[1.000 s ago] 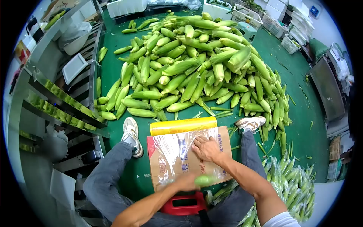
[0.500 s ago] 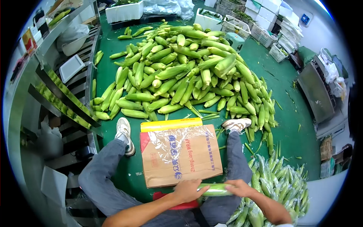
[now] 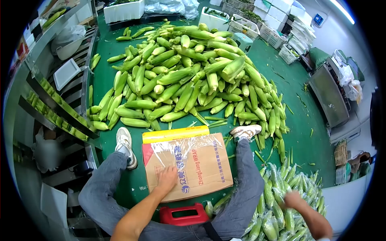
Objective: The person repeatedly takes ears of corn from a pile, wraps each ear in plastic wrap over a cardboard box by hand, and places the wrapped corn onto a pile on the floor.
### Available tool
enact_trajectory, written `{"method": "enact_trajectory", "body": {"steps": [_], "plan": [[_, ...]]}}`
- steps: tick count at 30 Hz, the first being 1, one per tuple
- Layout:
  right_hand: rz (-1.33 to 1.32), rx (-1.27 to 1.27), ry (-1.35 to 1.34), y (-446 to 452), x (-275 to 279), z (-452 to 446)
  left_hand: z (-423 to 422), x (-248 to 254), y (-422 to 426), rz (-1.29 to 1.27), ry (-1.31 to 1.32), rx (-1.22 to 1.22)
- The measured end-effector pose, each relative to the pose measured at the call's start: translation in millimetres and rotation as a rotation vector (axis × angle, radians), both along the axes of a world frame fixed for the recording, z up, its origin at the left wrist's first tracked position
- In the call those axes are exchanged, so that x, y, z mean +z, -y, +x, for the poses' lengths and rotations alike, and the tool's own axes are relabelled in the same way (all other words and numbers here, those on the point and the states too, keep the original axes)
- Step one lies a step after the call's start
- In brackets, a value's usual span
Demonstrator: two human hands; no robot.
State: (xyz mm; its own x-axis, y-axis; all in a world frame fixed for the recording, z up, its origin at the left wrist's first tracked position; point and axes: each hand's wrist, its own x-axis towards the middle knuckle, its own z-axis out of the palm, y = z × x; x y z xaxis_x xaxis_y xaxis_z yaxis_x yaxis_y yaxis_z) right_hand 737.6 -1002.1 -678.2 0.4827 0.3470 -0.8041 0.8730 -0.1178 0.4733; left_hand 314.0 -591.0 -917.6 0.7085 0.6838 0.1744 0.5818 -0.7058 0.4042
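My left hand [image 3: 167,178] lies on the cardboard box [image 3: 209,168], its fingers stretched towards the left part of the printed top, holding nothing. At the right, my right hand [image 3: 293,199] is over the pile of wrapped corn [image 3: 277,193]; its fingers are blurred, and whether it holds anything cannot be made out. A yellow roll of film [image 3: 175,134] lies along the far edge of the box, and clear film covers part of the box top. Beyond it spreads a big heap of green unwrapped corn [image 3: 181,76].
A red plastic stool or handle [image 3: 184,214] is between my legs. My shoes stand on both sides of the box. Metal racks [image 3: 80,80] line the left. White crates [image 3: 243,26] stand at the back, and a metal-framed panel [image 3: 329,95] leans at the right.
The wrapped corn cob has left the space before the box. My right hand has moved right to the wrapped pile, and my left hand has moved forward and left onto the box. The view has shifted.
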Motion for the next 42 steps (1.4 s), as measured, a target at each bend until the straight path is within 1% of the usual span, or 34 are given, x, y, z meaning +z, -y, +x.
{"method": "enact_trajectory", "body": {"steps": [1,2,3,4,5,6,7,8,10,11,12,13,15,18,21,22,23,24,25,26,27,28,29,30,31,32,35,36,37,38,39,40,41,42], "plan": [[0.659,0.03,-0.063,-89,-10,-31,-4,-17,-3,-0.058,0.017,-0.039],[1.096,-0.079,-0.242,-161,-41,-49,-6,-26,-6,-0.113,0.036,-0.074],[1.374,0.01,-0.318,-224,-83,-64,-7,-26,-9,-0.149,0.04,-0.078],[1.383,0.058,-0.322,-281,-110,-81,-8,-23,-12,-0.181,0.042,-0.081],[1.301,-0.007,-0.278,-325,-143,-95,-10,-18,-17,-0.215,0.04,-0.094],[1.335,0.04,-0.284,-354,-174,-106,-11,-9,-21,-0.223,0.039,-0.099],[1.364,0.088,-0.294,-375,-199,-110,-16,4,-23,-0.235,0.036,-0.1],[1.368,0.121,-0.365,-387,-219,-102,-23,16,-29,-0.244,0.03,-0.096],[1.334,0.17,-0.498,-370,-245,-81,-32,32,-32,-0.342,-0.006,-0.169],[1.353,0.14,-0.594,-353,-219,-72,-33,36,-34,-0.391,-0.012,-0.208],[1.243,0.161,-0.61,-332,-211,-56,-39,40,-34,-0.457,-0.078,-0.314],[1.128,0.177,-0.63,-307,-207,-44,-43,36,-30,-0.468,-0.194,-0.332],[1.17,0.186,-0.825,-259,-196,-47,-53,25,-18,-0.482,-0.428,-0.374],[1.209,0.125,-0.826,-236,-209,-56,-63,8,-4,-0.494,-0.385,-0.474],[0.756,-0.768,-1.077,-240,-219,-18,-65,8,5,-0.344,-0.391,-0.465],[0.475,-0.983,-0.897,-276,-183,-4,-54,38,0,-0.472,-0.453,-0.361],[0.591,-1.021,-0.844,-301,-189,19,-58,16,6,-0.425,-0.448,-0.372],[0.967,-0.902,-0.792,-321,-225,50,-57,14,8,-0.445,-0.451,-0.37],[1.192,-0.796,-0.711,-362,-255,82,-54,17,6,-0.462,-0.456,-0.369],[1.433,-0.947,-0.745,-429,-244,80,-52,21,4,-0.482,-0.455,-0.37],[1.461,-0.875,-0.773,-491,-257,103,-50,26,2,-0.502,-0.458,-0.365],[1.523,-1.079,-0.814,-555,-224,79,-49,28,1,-0.523,-0.464,-0.355],[1.629,-1.136,-0.894,-609,-211,70,-47,27,1,-0.52,-0.46,-0.346],[1.672,-1.235,-0.876,-653,-205,67,-46,26,1,-0.512,-0.456,-0.339],[1.747,-1.24,-0.843,-688,-204,69,-48,26,4,-0.51,-0.452,-0.336],[1.619,-1.263,-0.778,-705,-197,68,-46,28,1,-0.529,-0.435,-0.32],[1.465,-1.651,-1.066,-683,-185,39,-39,38,-2,-0.67,-0.563,-0.301],[1.299,-1.769,-1.311,-649,-183,23,-43,22,1,-0.648,-0.494,-0.315],[1.158,-1.767,-1.478,-604,-178,-5,-53,9,6,-0.628,-0.437,-0.333],[1.134,-1.579,-1.546,-551,-183,-34,-51,23,5,-0.623,-0.467,-0.327],[1.249,-1.292,-1.405,-497,-179,-69,-50,28,3,-0.616,-0.458,-0.308],[1.409,-0.638,-1.213,-448,-179,-91,-50,34,1,-0.608,-0.449,-0.289],[1.284,-0.714,-1.176,-406,-159,-119,-55,30,6,-0.607,-0.408,-0.272],[1.235,-0.573,-1.189,-372,-166,-134,-58,30,8,-0.589,-0.363,-0.256]]}}
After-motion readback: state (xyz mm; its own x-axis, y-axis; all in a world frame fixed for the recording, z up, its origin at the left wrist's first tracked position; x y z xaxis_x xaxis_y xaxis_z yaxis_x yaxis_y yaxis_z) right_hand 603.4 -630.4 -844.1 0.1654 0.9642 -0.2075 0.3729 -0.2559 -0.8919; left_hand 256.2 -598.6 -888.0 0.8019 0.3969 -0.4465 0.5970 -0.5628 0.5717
